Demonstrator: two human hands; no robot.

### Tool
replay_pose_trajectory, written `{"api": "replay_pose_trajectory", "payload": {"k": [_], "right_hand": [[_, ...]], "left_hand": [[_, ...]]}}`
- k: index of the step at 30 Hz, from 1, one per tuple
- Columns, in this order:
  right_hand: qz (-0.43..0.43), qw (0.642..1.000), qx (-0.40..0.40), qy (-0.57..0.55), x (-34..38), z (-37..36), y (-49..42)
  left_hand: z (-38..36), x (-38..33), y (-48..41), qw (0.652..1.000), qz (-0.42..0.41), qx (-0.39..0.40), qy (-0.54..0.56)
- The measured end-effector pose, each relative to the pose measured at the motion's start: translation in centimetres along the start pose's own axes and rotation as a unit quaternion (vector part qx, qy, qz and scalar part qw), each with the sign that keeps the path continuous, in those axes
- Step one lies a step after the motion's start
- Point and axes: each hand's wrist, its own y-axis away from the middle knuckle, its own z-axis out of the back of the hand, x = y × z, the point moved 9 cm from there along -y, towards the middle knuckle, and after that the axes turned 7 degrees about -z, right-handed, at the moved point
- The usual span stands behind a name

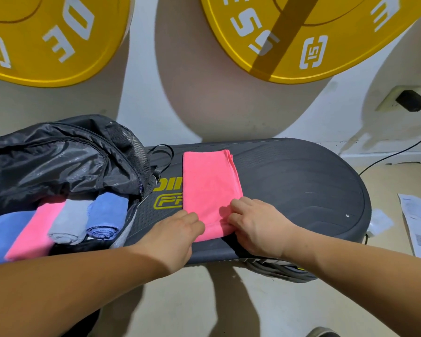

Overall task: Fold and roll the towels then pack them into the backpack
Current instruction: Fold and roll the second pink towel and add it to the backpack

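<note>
A pink towel (210,183), folded into a long strip, lies on the dark grey platform (301,190) and runs away from me. My left hand (178,234) and my right hand (255,224) both pinch its near end, which is slightly bunched between the fingers. At the left stands the open black backpack (58,161). Several rolled towels lie side by side in it: a blue one (107,215), a grey one (71,222), a pink one (37,232) and another blue one (3,237).
Two yellow weight plates (301,37) lean on the white wall behind. A black charger (411,100) sits in a wall socket at the right, its cable dropping to the floor. Papers (418,222) lie on the floor beside the platform's right end.
</note>
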Motion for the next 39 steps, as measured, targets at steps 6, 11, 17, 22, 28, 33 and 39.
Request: {"api": "replay_pose_trajectory", "payload": {"k": [6, 11, 17, 22, 28, 33, 39], "right_hand": [[-0.169, 0.959, 0.126, -0.191, -2.9, -0.5, -0.3], [-0.306, 0.865, 0.163, -0.363, -5.0, -1.9, 0.6], [-0.309, 0.908, 0.093, -0.267, -5.9, -1.6, 0.5], [-0.054, 0.994, -0.012, -0.099, -1.0, 0.9, 0.0], [0.006, 0.999, -0.025, 0.032, -0.3, 0.1, 0.5], [-0.060, 0.997, 0.025, -0.044, -1.0, 0.0, 0.2], [-0.280, 0.906, 0.150, -0.280, -4.0, -1.0, 0.0]], "left_hand": [[0.2, 2.9, 0.8, 0.972, 0.122, -0.050, 0.195], [-1.4, 4.8, 1.6, 0.863, 0.260, -0.078, 0.426], [0.8, 4.4, 1.1, 0.968, 0.122, -0.110, 0.192], [0.7, 0.3, 0.3, 0.997, -0.055, -0.040, -0.034], [0.4, 0.6, 0.0, 1.000, -0.015, -0.024, -0.008], [-0.5, 2.5, 0.6, 0.995, 0.058, -0.030, 0.078], [-0.2, 4.4, 1.4, 0.913, 0.193, -0.084, 0.349]]}}
